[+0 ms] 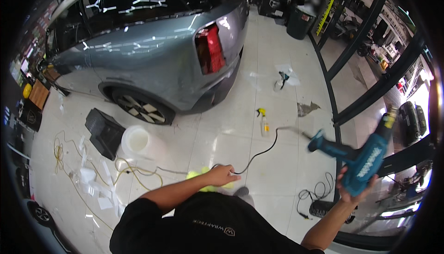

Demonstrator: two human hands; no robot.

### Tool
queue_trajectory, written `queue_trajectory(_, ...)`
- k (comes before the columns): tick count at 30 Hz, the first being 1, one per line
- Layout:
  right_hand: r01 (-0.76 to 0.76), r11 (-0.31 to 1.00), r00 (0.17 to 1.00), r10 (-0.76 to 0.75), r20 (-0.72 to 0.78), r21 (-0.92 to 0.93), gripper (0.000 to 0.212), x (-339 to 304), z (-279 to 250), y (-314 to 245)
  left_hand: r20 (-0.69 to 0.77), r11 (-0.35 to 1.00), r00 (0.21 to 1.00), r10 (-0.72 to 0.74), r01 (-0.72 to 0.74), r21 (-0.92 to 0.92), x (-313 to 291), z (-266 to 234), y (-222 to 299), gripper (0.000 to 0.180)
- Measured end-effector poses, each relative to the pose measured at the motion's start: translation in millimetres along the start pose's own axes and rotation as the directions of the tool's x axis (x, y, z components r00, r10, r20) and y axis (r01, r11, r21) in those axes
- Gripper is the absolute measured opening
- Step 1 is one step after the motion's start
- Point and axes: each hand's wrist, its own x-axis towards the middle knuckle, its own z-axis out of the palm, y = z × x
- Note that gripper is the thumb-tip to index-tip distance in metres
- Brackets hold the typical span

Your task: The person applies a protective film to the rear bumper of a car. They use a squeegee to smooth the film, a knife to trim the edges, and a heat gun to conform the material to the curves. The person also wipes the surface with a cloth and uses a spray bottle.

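Note:
My right hand point(354, 187) is wrapped round the rear end of a teal and black heat gun point(367, 164), raised on my right with its metal nozzle tilted up and away. The gun's handle juts out to the left. From the handle a black power cord point(262, 153) droops across to my left hand point(223, 175), whose fingers are closed on it in front of my body. Beyond that hand the cord meets a grey lead and a yellow extension cord point(121, 165) on the floor. Under my left forearm shows a yellow-green cloth point(203, 175).
A grey car point(152, 59) stands ahead on the left. Near its wheel are a black bin-like container point(104, 131) and a white bucket point(138, 142). Film scraps point(104, 187) litter the floor. Two spray bottles, one yellow point(264, 123), stand ahead. Framed glass doors point(356, 101) line the right.

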Motion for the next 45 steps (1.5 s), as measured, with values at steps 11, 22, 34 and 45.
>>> queue_trajectory(11, -0.615, 0.775, 0.756, 0.632, 0.170, -0.145, 0.081, 193.8, -1.5, 123.0, -0.174, 0.990, 0.975, 0.139, -0.137, 0.022, 69.1, -69.2, 128.1, 0.055)
queue_trajectory(22, -0.174, 0.735, 0.888, 0.404, 0.218, -0.655, 0.056, 359.8, 45.7, 194.6, -0.533, 0.825, 0.814, 0.231, -0.454, -0.336, 167.6, -169.8, 125.2, 0.057)
queue_trajectory(34, -0.217, 0.855, 0.928, 0.330, 0.172, -0.470, 0.044, 532.3, 31.0, 196.4, -0.410, 0.976, 0.891, -0.192, 0.217, 0.013, 168.2, -209.2, 55.1, 0.067)
queue_trajectory(45, -0.242, 0.856, 0.704, 0.478, 0.524, -0.456, 0.051, 627.7, 23.2, 164.3, -0.563, 0.202, 0.052, -0.825, -0.903, -0.380, 85.5, -188.0, 42.8, 0.044)
